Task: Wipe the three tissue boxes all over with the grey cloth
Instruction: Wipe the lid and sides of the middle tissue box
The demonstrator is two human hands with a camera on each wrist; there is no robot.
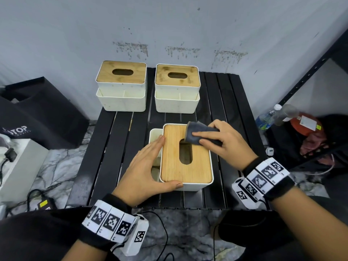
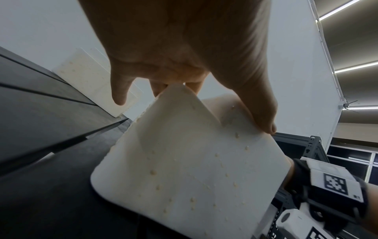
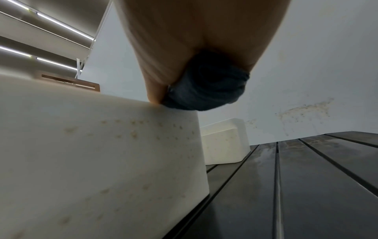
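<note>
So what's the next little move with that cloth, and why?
Probably drag the grey cloth toward the person along the wooden lid: the right hand presses it at the far end, while the left hand steadies the near tissue box.

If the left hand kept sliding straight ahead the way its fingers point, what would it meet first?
Probably the far-right tissue box: the left hand points up-table along the near box's lid edge, with only bare table between. Depth is uncertain.

Even ceiling-strip light, soft shadows; wrist views warped, perhaps motion-blurred.
</note>
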